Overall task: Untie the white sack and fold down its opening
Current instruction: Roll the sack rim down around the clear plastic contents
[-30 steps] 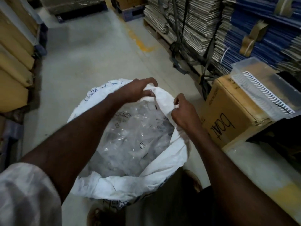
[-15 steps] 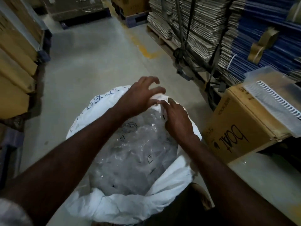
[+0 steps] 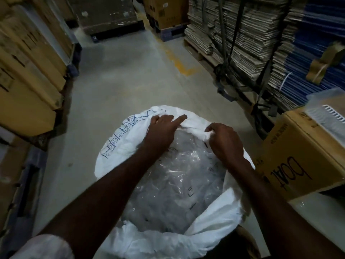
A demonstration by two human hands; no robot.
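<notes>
The big white woven sack [image 3: 119, 146] stood open on the floor right under both arms, with clear plastic bags [image 3: 173, 184] inside. The left hand [image 3: 162, 128] pinched the far rim, one finger pointing out. The right hand [image 3: 222, 141] squeezed a bunch of rim just beside it. The folding step seemed under way. Next, the rim likely needed rolling outward and down.
</notes>
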